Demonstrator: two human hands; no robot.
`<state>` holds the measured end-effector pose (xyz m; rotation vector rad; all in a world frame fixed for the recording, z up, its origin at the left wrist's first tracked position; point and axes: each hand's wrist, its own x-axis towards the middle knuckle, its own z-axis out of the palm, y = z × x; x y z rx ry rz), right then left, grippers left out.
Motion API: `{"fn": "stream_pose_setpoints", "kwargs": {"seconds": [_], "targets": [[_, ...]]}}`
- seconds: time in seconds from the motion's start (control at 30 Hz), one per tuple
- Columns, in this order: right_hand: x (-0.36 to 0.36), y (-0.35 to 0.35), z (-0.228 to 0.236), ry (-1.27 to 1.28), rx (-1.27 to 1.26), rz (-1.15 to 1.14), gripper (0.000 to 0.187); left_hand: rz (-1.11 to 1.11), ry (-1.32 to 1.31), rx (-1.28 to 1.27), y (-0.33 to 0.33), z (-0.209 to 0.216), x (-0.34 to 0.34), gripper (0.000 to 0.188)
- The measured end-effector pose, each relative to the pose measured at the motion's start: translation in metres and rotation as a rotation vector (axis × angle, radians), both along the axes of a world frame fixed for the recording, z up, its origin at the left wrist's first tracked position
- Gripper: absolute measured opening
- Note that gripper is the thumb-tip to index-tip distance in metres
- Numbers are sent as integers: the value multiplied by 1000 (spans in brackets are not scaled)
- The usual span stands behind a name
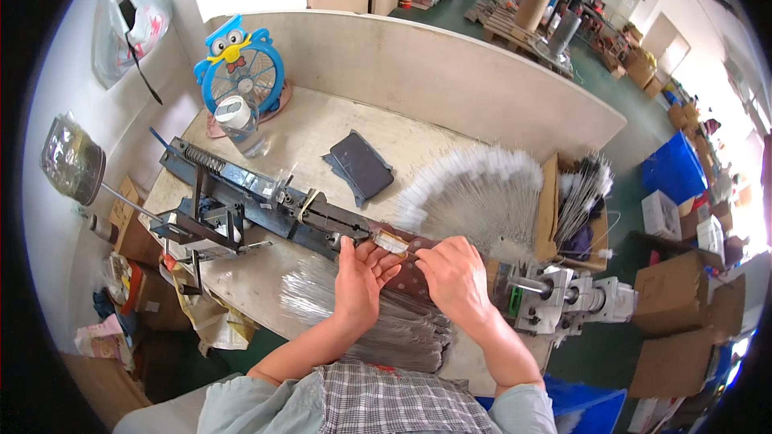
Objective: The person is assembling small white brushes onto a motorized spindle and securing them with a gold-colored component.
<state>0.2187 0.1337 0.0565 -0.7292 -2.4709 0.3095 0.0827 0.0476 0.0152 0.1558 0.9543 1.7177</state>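
My left hand (359, 283) is palm up at the near end of a long dark metal jig (273, 197). Its fingers are loosely curled and apart from the thumb, and I see nothing in the palm. Just beyond its fingertips is a small white strip with an orange edge (392, 243). My right hand (456, 280) is pinched beside that strip; what its fingertips hold is too small to make out. Thin metal wires (402, 325) lie in a thick bundle beneath my wrists. Ahead of the right hand, wire-stemmed pieces with white fuzzy ends (474, 193) fan out across the table.
A dark phone-like slab (362, 167) lies mid-table, and a blue fan (243, 76) stands behind a clear jar with a white lid (235, 116). At right are a carton of wires (549, 209) and a metal machine (563, 301). A low partition (450, 60) edges the far side.
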Motion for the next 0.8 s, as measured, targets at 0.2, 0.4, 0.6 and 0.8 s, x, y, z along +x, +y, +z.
{"fn": "stream_pose_setpoints", "kwargs": {"seconds": [0.2, 0.4, 0.6, 0.8], "targets": [[7, 4, 13, 152, -32, -1, 17, -72, 106, -88, -6, 4, -2, 57], [48, -20, -30, 48, -323, 15, 16, 43, 389, -254, -58, -23, -60, 45], [51, -37, -48, -352, -582, 64, 17, 887, -253, -222, -225, -132, -257, 22], [58, -26, -33, -319, -463, 19, 15, 933, 221, -385, -265, -110, -308, 25]]}}
